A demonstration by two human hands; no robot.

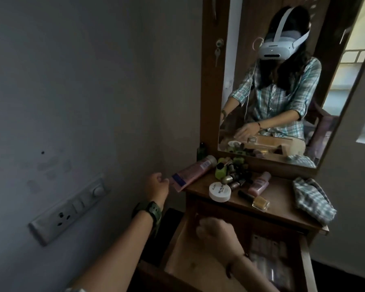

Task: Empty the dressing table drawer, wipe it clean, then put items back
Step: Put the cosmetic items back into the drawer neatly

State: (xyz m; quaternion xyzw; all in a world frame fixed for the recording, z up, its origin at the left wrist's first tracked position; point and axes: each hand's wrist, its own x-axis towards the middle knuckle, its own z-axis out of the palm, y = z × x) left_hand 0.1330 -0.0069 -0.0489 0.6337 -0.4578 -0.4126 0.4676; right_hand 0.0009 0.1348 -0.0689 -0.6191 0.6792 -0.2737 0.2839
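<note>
The dressing table's wooden drawer (pixel 183 258) is pulled out below me, its left floor bare and pale packets (pixel 268 251) lying along its right side. My right hand (pixel 215 232) is inside it near the back, blurred, with fingers curled; anything in them is hidden. My left hand (pixel 157 186), a watch on its wrist, is at the tabletop's left edge, fingertips pinching the crimped end of a pink tube (pixel 192 171) that lies overhanging the edge. A checked cloth (pixel 313 199) lies crumpled on the right of the tabletop (pixel 280 192).
On the tabletop stand a white jar (pixel 219 191), a yellow nail polish bottle (pixel 260 202), a pink bottle (pixel 259 183), a green bottle (pixel 220 170) and several small dark bottles. A mirror (pixel 282 81) rises behind. A switch panel (pixel 70 209) sits on the left wall.
</note>
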